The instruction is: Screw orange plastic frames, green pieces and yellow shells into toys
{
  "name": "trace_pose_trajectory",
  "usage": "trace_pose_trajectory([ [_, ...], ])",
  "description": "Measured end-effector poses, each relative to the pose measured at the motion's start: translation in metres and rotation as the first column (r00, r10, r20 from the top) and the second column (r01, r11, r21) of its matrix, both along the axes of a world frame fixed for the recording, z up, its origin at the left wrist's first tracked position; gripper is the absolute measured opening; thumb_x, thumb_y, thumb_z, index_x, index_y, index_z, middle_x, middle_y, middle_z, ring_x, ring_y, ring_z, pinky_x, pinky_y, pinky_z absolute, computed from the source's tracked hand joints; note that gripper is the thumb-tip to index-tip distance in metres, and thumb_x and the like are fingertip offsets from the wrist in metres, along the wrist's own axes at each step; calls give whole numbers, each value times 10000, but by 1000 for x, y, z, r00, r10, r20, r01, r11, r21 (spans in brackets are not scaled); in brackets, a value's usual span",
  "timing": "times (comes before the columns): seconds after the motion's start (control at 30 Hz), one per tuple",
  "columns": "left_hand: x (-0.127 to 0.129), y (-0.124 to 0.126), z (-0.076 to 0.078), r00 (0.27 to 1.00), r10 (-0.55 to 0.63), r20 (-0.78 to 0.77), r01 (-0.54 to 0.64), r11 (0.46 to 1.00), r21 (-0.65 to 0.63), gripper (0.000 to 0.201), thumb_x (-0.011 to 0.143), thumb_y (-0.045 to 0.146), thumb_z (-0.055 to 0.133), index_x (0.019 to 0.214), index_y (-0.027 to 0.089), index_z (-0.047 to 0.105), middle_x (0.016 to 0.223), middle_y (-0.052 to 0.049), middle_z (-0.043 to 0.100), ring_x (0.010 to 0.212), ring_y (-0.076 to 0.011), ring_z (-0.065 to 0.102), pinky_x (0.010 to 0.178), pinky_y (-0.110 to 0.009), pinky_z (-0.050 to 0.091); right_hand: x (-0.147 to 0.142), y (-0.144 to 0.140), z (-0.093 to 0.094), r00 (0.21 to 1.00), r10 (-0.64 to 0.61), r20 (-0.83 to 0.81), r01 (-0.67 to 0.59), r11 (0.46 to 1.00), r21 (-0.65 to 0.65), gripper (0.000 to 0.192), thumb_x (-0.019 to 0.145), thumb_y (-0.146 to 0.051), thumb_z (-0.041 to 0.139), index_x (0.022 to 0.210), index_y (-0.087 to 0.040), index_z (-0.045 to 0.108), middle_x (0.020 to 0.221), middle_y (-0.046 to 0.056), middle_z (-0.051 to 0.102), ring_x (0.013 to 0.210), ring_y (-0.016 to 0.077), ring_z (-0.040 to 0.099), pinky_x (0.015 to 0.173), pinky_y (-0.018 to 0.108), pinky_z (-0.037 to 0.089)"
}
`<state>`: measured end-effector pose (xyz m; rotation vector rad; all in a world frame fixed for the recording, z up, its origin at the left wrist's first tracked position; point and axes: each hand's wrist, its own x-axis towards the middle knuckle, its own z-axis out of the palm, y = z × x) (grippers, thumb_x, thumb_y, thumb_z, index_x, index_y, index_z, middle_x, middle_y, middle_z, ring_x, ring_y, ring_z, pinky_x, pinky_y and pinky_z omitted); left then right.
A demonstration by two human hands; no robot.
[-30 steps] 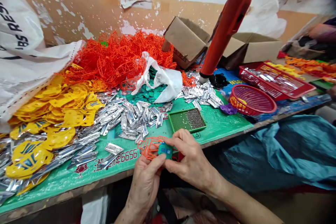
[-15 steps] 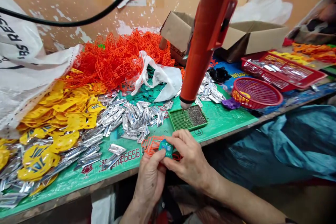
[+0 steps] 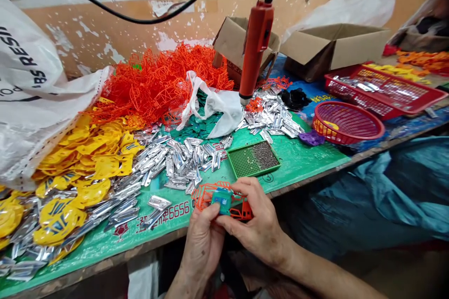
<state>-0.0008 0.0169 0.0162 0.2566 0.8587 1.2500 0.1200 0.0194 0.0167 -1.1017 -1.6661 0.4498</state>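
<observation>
Just beyond the table's front edge, both hands hold an orange plastic lattice frame [image 3: 203,193] with a small teal plastic block [image 3: 222,200] at its middle. My left hand [image 3: 205,238] is closed on the left part, its thumb against the block. My right hand [image 3: 258,219] pinches the right side, thumb below and fingers above. Parts of the frame are hidden by the fingers. Beyond the hands lies a green grid tray [image 3: 238,158] with small screws heaped at its right. A red electric screwdriver [image 3: 255,51] hangs from a black cable, tip down, farther back.
Yellow plastic pieces [image 3: 100,166] and silver strips [image 3: 178,159] cover the table's left. Behind them rise a heap of orange frames [image 3: 164,81] and a white plastic bag [image 3: 228,107]. Cardboard boxes [image 3: 361,49], a round red basket [image 3: 347,135] and a red rectangular basket [image 3: 414,91] stand right.
The screwdriver has swung up and back, from over the screw tray to above the silver strips. More orange frame shows right of the teal block. Both hands keep their hold.
</observation>
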Motion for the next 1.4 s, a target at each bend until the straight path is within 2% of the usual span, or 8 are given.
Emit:
trace_pose_trajectory([
  [0.13, 1, 0, 2, 998, 27, -49, -25, 998, 56, 240, 664, 190, 768, 900, 162, 733, 914, -53, 733, 811, -201, 677, 823, -333, 554, 0, 1, -1, 1000, 15, 6, -15, 1000, 10, 401, 735, -212, 740, 1076, -173, 534, 1028, 91, 560, 940, 225, 550, 792, 392, 502],
  [0.27, 1, 0, 3, 998, 30, -60, -28, 999, 38, 213, 636, 194, 792, 840, 159, 742, 834, -40, 726, 782, -192, 674, 799, -312, 555, 0, 1, -2, 1000, 28, -9, -28, 1000, 1, 349, 739, -211, 738, 1034, -178, 554, 995, 81, 559, 919, 218, 553, 771, 379, 495],
  [0.5, -1, 1, 2, 996, -24, -85, 27, 999, 30, 243, 683, 210, 763, 918, 154, 750, 926, -74, 743, 857, -236, 685, 870, -376, 540, 2, 2, -4, 988, 80, -134, -96, 987, -125, 381, 660, -156, 788, 967, -182, 563, 978, 44, 540, 875, 164, 565, 738, 285, 490],
  [0.67, -2, 1, 2, 997, -34, -76, 37, 998, 44, 225, 673, 202, 776, 895, 174, 756, 900, -58, 743, 913, -249, 682, 879, -361, 540, 0, 5, -2, 984, 80, -156, -103, 984, -145, 360, 652, -166, 793, 931, -182, 566, 950, 35, 545, 852, 155, 560, 713, 269, 486],
  [0.83, -3, 2, 1, 998, -32, -59, 33, 999, 13, 250, 676, 217, 780, 920, 170, 755, 882, -59, 744, 853, -231, 694, 834, -346, 565, -1, 7, 0, 984, 77, -159, -98, 987, -125, 357, 654, -162, 789, 936, -187, 572, 945, 33, 556, 870, 163, 561, 722, 279, 492],
  [1.0, -2, 3, 0, 1000, 9, -30, -9, 1000, -8, 277, 684, 202, 779, 957, 170, 746, 979, -65, 747, 825, -190, 695, 781, -281, 581, -1, 11, 0, 992, 76, -96, -82, 994, -67, 402, 694, -160, 762, 1048, -218, 580, 977, 38, 598, 943, 196, 563, 784, 337, 487],
  [1.13, -2, 4, -1, 1000, 27, -12, -28, 999, -29, 281, 685, 208, 786, 958, 160, 742, 969, -61, 748, 836, -169, 691, 738, -225, 583, -1, 14, 0, 1000, 28, -10, -28, 999, -31, 378, 695, -255, 788, 1005, -207, 579, 964, 42, 618, 917, 212, 565, 775, 377, 463],
  [1.4, -1, 5, -2, 996, 85, -27, -86, 996, -30, 302, 683, 220, 795, 972, 154, 735, 984, -48, 749, 884, -161, 681, 773, -212, 579, 2, 20, 8, 997, 18, 73, -12, 997, -80, 350, 709, -341, 773, 986, -186, 627, 922, 57, 627, 874, 221, 559, 751, 379, 433],
])
